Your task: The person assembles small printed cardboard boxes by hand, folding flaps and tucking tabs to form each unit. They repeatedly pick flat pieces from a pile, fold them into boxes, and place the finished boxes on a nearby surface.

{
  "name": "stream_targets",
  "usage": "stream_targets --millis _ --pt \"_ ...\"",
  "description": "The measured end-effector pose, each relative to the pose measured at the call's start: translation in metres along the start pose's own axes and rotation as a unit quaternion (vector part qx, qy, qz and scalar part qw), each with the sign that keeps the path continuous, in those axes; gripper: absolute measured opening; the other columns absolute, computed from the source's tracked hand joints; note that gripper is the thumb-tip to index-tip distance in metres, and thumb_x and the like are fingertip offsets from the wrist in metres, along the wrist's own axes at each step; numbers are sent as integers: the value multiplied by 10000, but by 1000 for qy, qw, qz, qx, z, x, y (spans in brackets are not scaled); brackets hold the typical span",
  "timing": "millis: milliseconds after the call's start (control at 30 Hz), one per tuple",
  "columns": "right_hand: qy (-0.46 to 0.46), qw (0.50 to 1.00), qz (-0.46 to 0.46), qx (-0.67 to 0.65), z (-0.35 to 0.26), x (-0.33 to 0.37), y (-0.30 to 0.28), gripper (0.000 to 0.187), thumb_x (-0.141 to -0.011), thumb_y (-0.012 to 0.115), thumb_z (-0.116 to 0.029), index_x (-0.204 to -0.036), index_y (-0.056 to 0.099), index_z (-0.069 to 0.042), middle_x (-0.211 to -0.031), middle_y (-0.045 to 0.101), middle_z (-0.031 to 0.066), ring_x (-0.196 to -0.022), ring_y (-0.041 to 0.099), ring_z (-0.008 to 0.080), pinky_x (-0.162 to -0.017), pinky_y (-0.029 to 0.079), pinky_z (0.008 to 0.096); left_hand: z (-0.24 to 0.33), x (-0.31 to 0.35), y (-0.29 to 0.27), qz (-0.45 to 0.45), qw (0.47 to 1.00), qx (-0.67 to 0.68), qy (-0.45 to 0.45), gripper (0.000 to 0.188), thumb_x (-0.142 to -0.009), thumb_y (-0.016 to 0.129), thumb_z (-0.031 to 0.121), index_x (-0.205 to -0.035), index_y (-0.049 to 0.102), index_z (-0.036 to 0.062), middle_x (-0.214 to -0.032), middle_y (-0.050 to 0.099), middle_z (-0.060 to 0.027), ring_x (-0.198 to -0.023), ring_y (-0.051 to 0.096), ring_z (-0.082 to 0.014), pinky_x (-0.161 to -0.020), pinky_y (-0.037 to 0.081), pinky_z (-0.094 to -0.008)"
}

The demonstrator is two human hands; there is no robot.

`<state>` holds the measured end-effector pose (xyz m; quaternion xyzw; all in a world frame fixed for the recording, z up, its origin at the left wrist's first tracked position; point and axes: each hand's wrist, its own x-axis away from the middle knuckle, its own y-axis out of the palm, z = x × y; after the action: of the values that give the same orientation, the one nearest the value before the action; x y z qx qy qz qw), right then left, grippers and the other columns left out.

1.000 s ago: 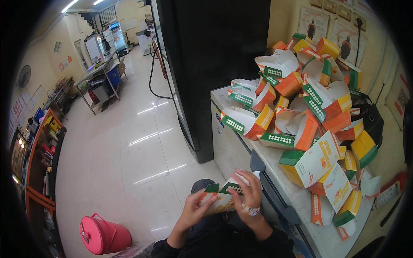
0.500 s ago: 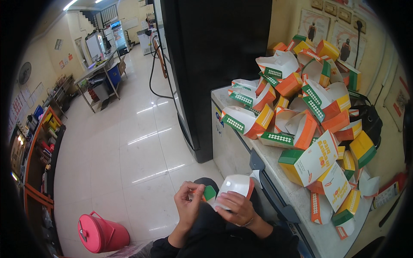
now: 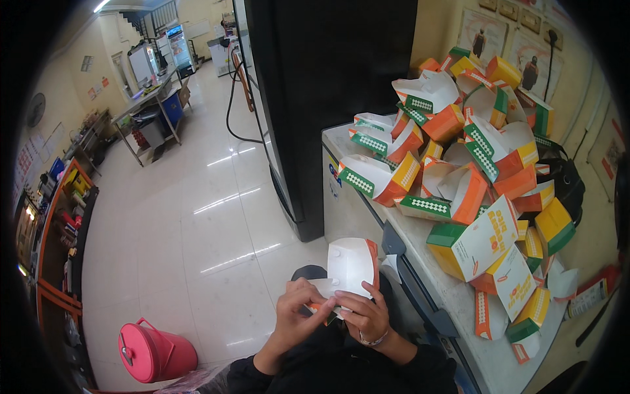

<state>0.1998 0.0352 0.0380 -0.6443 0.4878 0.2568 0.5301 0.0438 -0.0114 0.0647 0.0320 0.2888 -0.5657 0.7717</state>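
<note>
A paper food box (image 3: 352, 261), white inside with orange on its outer edge, is held over my lap in both hands. My left hand (image 3: 297, 312) pinches a lower flap of it, thumb and fingers together. Close beside it, my right hand (image 3: 363, 311) grips the box's lower edge, its fingertips almost meeting the left ones. The box's larger panel stands up above the hands. A bit of orange and green shows between the fingers; the exact fold there is hidden by them.
A heap of folded boxes (image 3: 453, 177) in orange, green, yellow and white covers much of the chest-like counter (image 3: 420, 259) on the right. A tall black cabinet (image 3: 328, 98) stands behind it. A pink lidded bucket (image 3: 157, 354) sits on the floor at lower left.
The box has turned, with its white panel now more upright. My left hand has moved down and right, closer to my right hand, and the green flap is now mostly hidden.
</note>
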Motion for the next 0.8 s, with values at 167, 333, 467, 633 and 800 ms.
stream_targets --millis 167,333,467,633,800 --pt "112 976 -91 -165 0 -5 -13 168 -815 616 -15 -953 531 -59 -928 618 95 -910 627 224 -921 448 376 -3 1 -1 -41 998 -37 34 108 -694 736 69 -662 634 79 -597 530 -17 -629 483 -155 -626 303 -284" --pt "350 806 -174 -445 0 -11 -23 120 -852 622 -41 -946 549 -25 -906 619 62 -901 603 157 -842 467 298 -3 12 10 93 968 -98 212 117 -751 618 150 -646 626 98 -634 513 10 -684 472 -187 -630 352 -329" --pt "428 671 -170 -582 -17 -7 3 127 -911 564 -115 -991 566 -16 -991 602 32 -970 561 119 -848 452 286 -17 24 12 210 899 -138 357 204 -788 524 220 -601 550 143 -655 488 1 -715 453 -196 -634 353 -333" --pt "96 987 -97 -87 -37 6 14 321 -876 564 -254 -1138 609 -75 -1104 611 50 -1040 558 203 -1004 370 456 -38 18 -3 294 891 -126 322 283 -844 480 251 -586 443 142 -653 486 -16 -720 429 -191 -645 330 -335" --pt "129 986 -106 25 -25 0 -6 293 -797 632 -119 -1089 639 -92 -919 645 80 -853 618 173 -1063 308 482 -21 -13 4 287 900 -116 305 392 -947 387 426 -833 532 81 -916 579 -96 -866 486 -235 -754 374 -357"
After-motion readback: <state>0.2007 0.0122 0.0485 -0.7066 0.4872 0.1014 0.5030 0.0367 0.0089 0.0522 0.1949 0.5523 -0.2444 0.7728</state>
